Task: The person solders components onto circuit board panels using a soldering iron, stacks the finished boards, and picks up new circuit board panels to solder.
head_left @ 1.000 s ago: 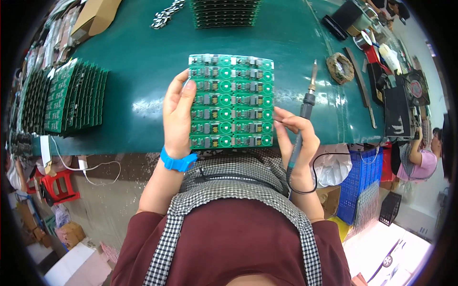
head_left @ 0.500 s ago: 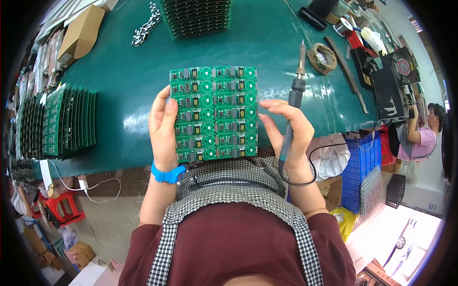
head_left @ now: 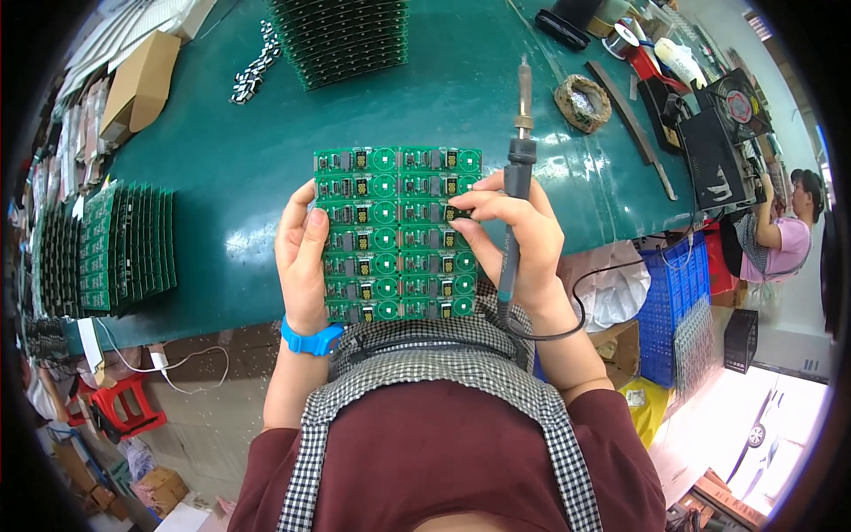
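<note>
A: You are holding the green circuit-board panel [head_left: 397, 234] up between both hands, over the near edge of the green counter [head_left: 230, 168]. Your left hand [head_left: 303, 257] is closed along the panel's left side, thumb lying on its face. Your right hand [head_left: 523, 244] is pinching the right edge with the fingertips while also carrying the soldering iron [head_left: 516, 191], tip pointing up and away from you.

B: So how am I keeping this steady?

A: I judge you are doing best by gripping only the margins, so that your fingers are staying off the small parts. You are keeping the hot tip clear of the board and of your left hand, which looks wise. Its cord [head_left: 567, 310] is looping beneath your right wrist, so watch that it is not tugging.

B: And room to set things down?

A: Bare counter is lying just beyond the panel. A stack of boards [head_left: 341, 40] is sitting farther back, more boards [head_left: 106, 248] are standing at your left, and a wire-wool tip cleaner [head_left: 582, 100] and black tools [head_left: 709, 151] are crowding the right. A blue crate [head_left: 674, 310] is sitting below the counter's edge at your right.
</note>
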Tool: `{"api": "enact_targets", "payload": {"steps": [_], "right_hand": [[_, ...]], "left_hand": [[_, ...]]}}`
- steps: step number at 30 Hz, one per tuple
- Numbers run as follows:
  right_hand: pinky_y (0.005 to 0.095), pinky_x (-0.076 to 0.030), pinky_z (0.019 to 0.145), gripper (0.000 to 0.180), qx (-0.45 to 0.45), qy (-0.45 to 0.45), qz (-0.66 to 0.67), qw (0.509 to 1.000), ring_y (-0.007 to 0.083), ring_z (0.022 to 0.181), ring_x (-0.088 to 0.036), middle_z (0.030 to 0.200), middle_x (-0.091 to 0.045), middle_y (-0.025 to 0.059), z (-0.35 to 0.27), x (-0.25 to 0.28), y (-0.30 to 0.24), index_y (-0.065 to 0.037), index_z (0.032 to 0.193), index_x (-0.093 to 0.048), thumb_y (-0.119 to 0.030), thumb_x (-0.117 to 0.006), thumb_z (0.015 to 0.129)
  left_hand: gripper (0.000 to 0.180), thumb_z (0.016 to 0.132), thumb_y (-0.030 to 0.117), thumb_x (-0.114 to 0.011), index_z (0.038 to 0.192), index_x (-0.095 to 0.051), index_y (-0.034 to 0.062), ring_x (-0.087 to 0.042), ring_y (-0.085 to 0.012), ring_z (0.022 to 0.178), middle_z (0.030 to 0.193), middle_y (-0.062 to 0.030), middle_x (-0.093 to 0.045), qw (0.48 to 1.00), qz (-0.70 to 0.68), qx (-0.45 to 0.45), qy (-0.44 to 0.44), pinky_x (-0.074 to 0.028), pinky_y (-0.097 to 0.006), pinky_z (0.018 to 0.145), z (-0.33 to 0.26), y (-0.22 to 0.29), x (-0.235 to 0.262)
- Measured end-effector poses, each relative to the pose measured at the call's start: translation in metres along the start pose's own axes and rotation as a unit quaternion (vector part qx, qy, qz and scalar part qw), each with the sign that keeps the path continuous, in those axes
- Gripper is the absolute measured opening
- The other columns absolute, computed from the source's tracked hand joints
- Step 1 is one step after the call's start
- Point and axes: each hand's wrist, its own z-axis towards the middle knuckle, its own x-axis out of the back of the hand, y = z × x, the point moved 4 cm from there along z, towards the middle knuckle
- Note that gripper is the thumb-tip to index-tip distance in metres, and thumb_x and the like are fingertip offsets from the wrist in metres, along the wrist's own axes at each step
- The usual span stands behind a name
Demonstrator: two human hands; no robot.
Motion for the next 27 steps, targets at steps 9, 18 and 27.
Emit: {"api": "enact_targets", "payload": {"steps": [9,18,27], "right_hand": [[0.0316,-0.053,0.071,0.03,-0.1,0.041,0.027,0.994,0.0236,0.086,-0.064,0.087,-0.069,0.0076,-0.006,-0.003,0.002,-0.006,0.088,-0.061,0.006,-0.075,0.064],[0.0316,-0.053,0.076,0.032,-0.09,0.013,0.035,0.995,0.0231,0.09,-0.065,0.093,-0.067,0.0104,0.004,0.002,0.022,-0.003,0.095,-0.06,0.009,-0.072,0.068],[0.0309,-0.052,0.073,0.032,-0.054,-0.016,-0.021,0.998,0.0232,0.087,-0.065,0.09,-0.066,0.0093,0.006,-0.003,0.019,-0.003,0.096,-0.061,0.007,-0.073,0.068]], "left_hand": [[0.037,0.096,0.017,-0.05,0.127,-0.045,-0.0011,-0.058,-0.0102,0.099,0.112,-0.0065,-0.061,0.999,-0.035,0.022,0.014,-0.046,-0.025,0.086,0.0,-0.006,0.002],[0.036,0.096,0.017,-0.05,0.126,-0.046,-0.0015,-0.057,-0.0096,0.098,0.111,-0.0057,-0.061,0.999,-0.027,0.025,0.021,-0.045,-0.024,0.086,0.002,-0.009,0.006],[0.035,0.097,0.018,-0.049,0.125,-0.047,-0.0018,-0.058,-0.0102,0.097,0.11,-0.0061,-0.062,0.997,-0.051,0.05,0.003,-0.046,-0.025,0.085,0.002,-0.011,0.0]]}}
